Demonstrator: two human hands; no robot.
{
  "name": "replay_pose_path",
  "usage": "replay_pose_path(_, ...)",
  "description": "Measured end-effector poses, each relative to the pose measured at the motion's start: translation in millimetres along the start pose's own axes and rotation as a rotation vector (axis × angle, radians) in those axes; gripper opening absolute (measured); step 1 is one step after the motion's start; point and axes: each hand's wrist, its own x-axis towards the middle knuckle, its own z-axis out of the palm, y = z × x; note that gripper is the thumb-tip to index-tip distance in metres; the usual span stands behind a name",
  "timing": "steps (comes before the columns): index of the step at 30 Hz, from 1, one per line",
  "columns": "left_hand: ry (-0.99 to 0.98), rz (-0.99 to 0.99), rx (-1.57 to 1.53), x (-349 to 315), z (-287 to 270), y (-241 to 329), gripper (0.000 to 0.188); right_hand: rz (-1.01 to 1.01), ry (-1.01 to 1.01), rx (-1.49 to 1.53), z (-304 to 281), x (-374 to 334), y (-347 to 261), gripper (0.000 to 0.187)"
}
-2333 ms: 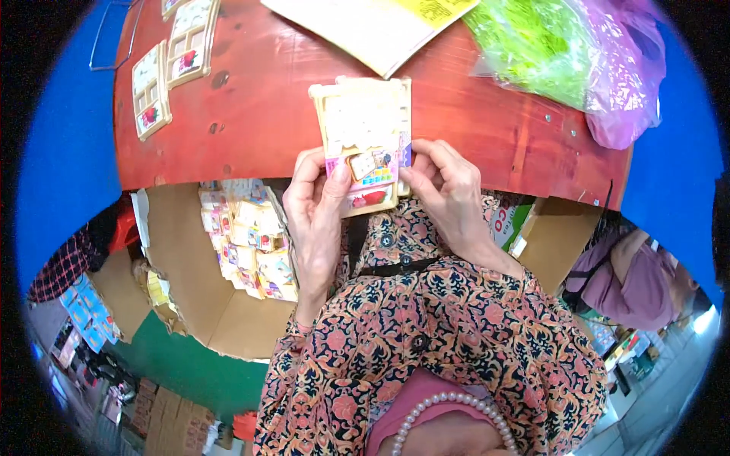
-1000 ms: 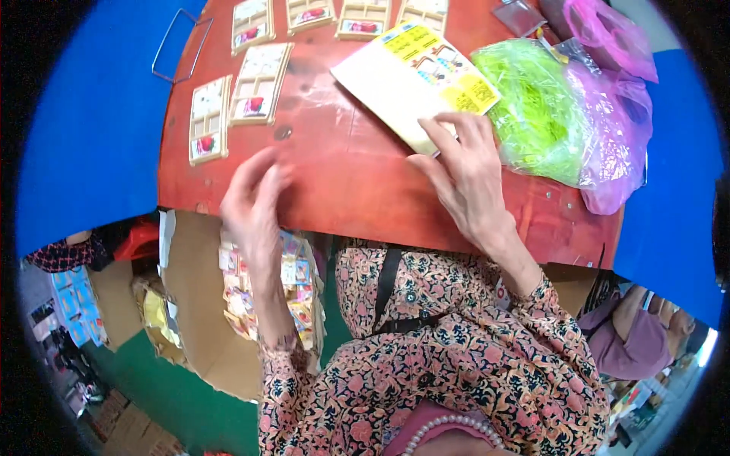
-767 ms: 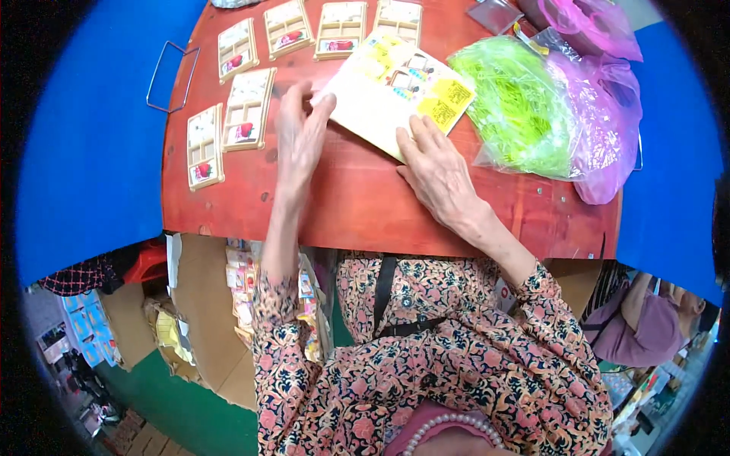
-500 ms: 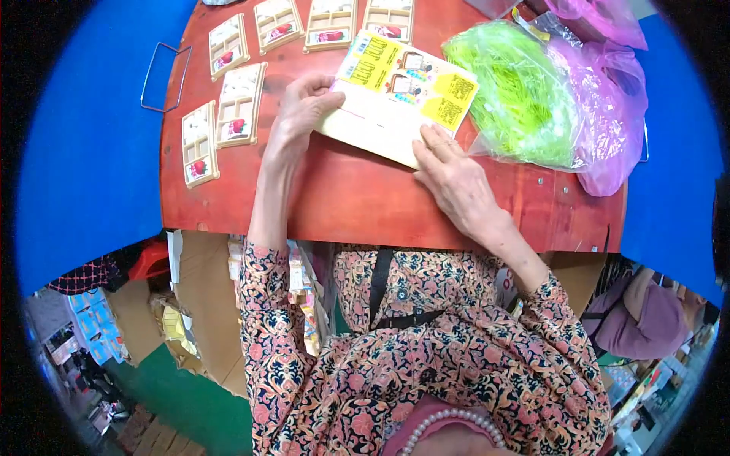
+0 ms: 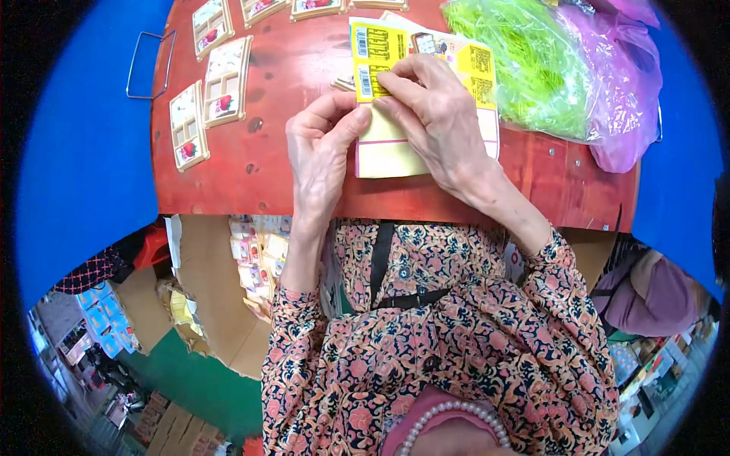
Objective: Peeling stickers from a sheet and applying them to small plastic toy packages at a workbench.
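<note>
A sheet of yellow printed labels (image 5: 394, 159), with its lower part bare backing, is held up over the red table. My left hand (image 5: 321, 148) is closed at the sheet's left edge, thumb and fingertips gripping it near the lowest labels. My right hand (image 5: 449, 125) lies over the front of the sheet, its thumb and index finger pinched together at a label by the left edge. Whether that label has lifted is too small to tell. Small divided wooden trays with strawberry pictures, such as one tray (image 5: 226, 85), lie beyond my left hand.
Another strawberry tray (image 5: 188, 131) lies at the left of the red table (image 5: 262, 178), and several more line its far side. On the right sit a clear bag of green strands (image 5: 525, 72) and a pink plastic bag (image 5: 627, 91). An open cardboard box (image 5: 217, 296) stands below the table edge.
The sheet has turned more upright. My right hand has moved from its lower right edge up onto the labels, and my left hand has slid lower along the left edge.
</note>
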Motion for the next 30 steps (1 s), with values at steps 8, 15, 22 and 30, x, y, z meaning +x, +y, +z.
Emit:
replay_pose_path(8,-0.018,0.191,0.193,-1.9,15.7,5.3,0.010,-0.112,-0.041,-0.010,-12.4,-0.1,1.7,0.017)
replay_pose_path(15,-0.017,0.294,0.297,-3.8,19.3,3.9,0.006,-0.094,-0.104,-0.022,-20.4,4.5,-2.4,0.009)
replay_pose_path(22,0.006,0.265,0.290,-4.2,23.4,1.6,0.007,-0.074,-0.038,0.027,-18.6,2.4,2.9,0.008)
replay_pose_path(30,0.023,0.227,0.213,-6.7,22.8,-9.2,0.007,-0.024,-0.032,0.151,-19.4,-6.4,7.7,0.009)
